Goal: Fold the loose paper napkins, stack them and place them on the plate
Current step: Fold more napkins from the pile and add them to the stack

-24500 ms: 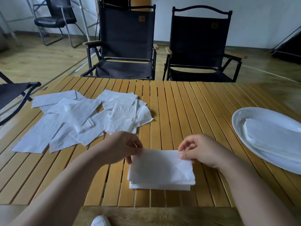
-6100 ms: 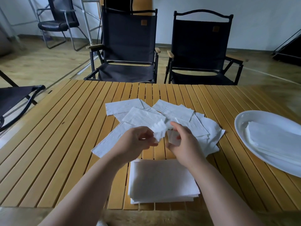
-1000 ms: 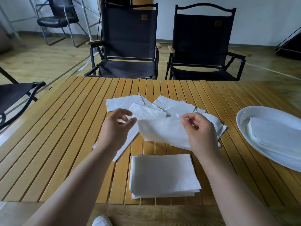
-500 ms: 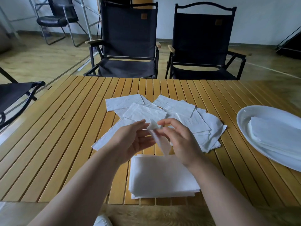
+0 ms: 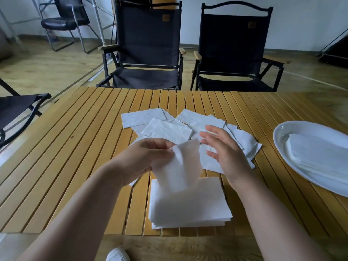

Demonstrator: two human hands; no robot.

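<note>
Though white itself, the plate (image 5: 293, 129) holds folded napkins (image 5: 320, 153) (stacked).

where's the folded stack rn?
Head view, centre: the folded stack lies at the near edge of the table, just nearer than the loose napkins and left of the plate.

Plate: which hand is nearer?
Right. The right hand is open above the loose napkins, left of the plate; the left hand is farther left, pinching a napkin.

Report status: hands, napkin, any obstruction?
Left hand pinches one napkin over the folded stack. Right hand open, holding nothing. Loose napkins lie behind; nothing blocks the stack.
</note>
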